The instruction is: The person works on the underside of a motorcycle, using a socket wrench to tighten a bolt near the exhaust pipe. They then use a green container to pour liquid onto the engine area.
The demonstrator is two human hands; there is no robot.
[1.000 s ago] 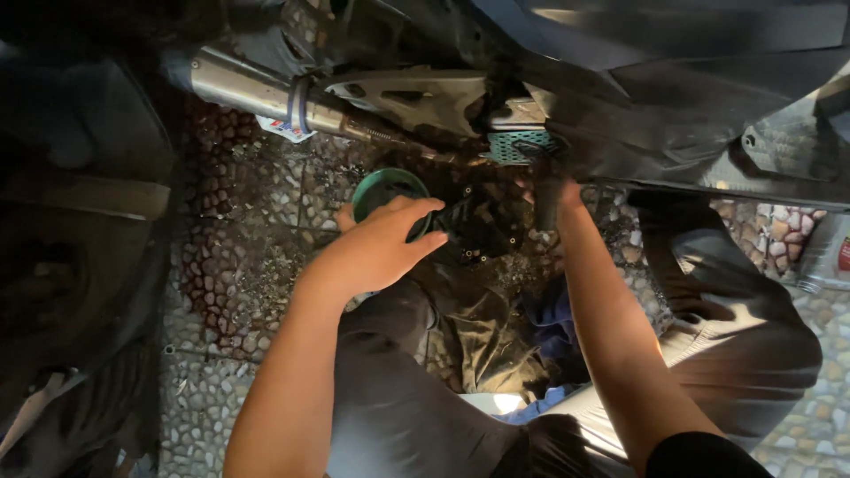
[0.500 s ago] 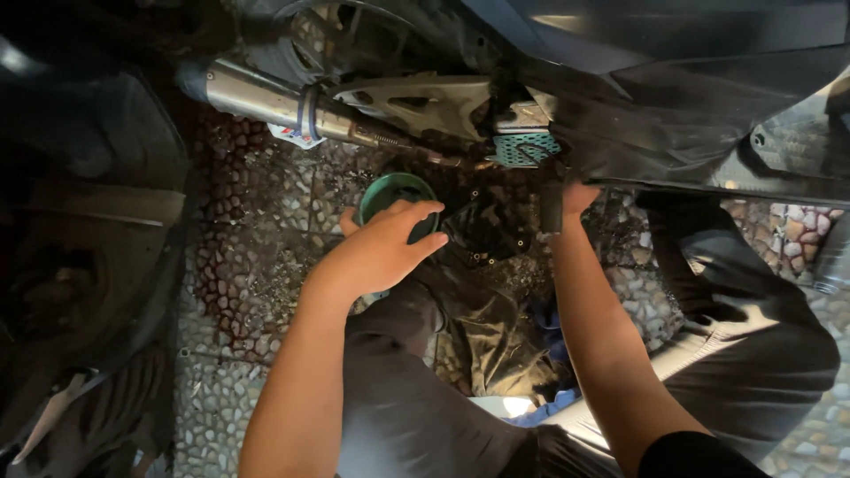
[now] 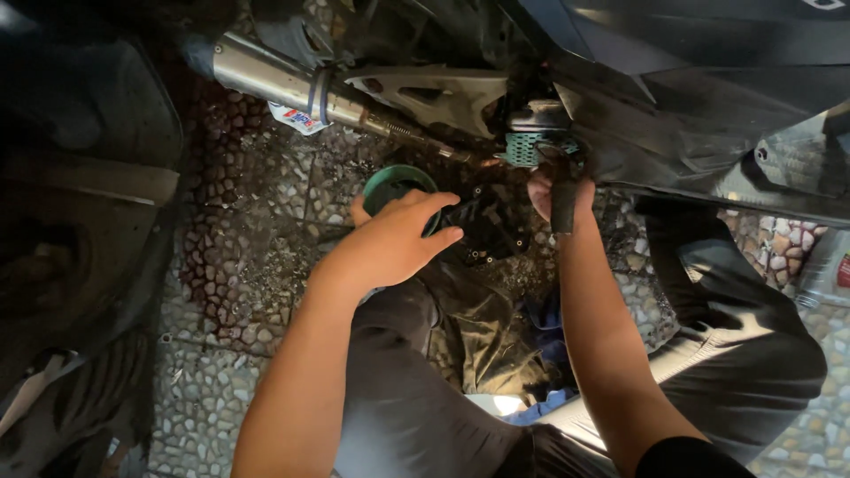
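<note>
My left hand [image 3: 394,241] is curled around the rim of a green round container [image 3: 396,184] standing on the pebbled floor under a motorcycle. A dark oily part [image 3: 482,228] lies just right of that hand. My right hand [image 3: 560,190] reaches up under the bike and grips a black handle-like tool [image 3: 563,205] below a teal finned part [image 3: 529,148]. Its fingertips are hidden behind the tool. My knees in grey trousers frame both arms.
A silver exhaust pipe [image 3: 283,81] runs across the top left, with a grey bracket [image 3: 434,93] beside it. Dark bodywork [image 3: 699,97] overhangs the right. A black tyre and fender [image 3: 80,221] fill the left. A dirty rag [image 3: 487,345] lies between my legs.
Both hands stay where they were on the container and the tool. The view has shifted slightly, so the exhaust pipe sits a little lower and further right.
</note>
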